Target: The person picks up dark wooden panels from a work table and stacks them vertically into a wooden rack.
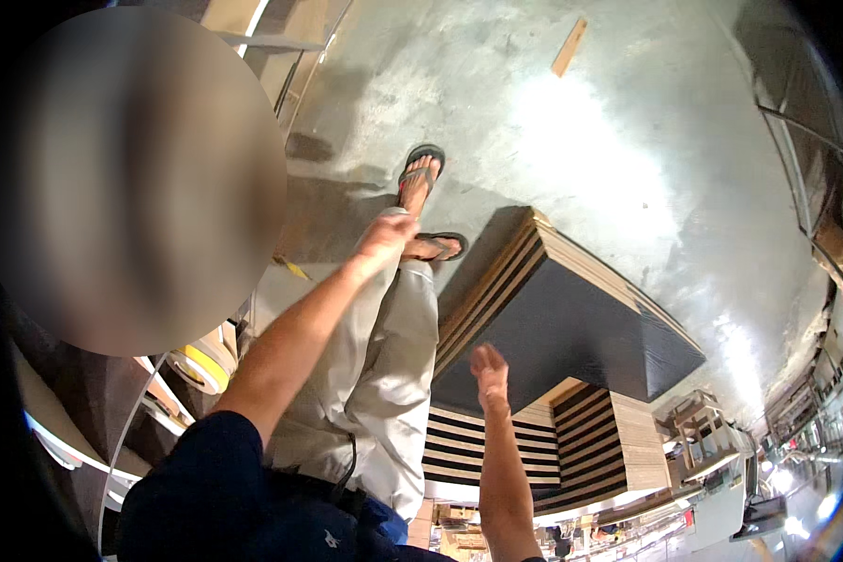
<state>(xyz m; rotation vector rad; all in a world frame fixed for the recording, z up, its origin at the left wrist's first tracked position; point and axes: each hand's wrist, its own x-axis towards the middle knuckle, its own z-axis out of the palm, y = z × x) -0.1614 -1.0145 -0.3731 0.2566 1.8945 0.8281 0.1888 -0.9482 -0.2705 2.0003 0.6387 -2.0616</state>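
My left hand [387,238] hangs in front of my light trousers, just above my sandalled feet; its fingers are smeared by motion, and nothing shows in it. To the right, my right hand [490,373] is closed in a loose fist, with nothing visible in it. From this view it overlaps the black top of a stack of boards [571,318]; whether it touches the stack cannot be made out. The stack has pale layered wooden edges and an angular outline. Below it are striped black-and-wood stacked pieces [590,445].
A wooden offcut [569,47] lies on the concrete floor [459,84] ahead. At the left are curved pieces and a roll with a yellow band [206,365]. Wooden racks [698,431] stand at the far right. A large blurred disc covers the upper left.
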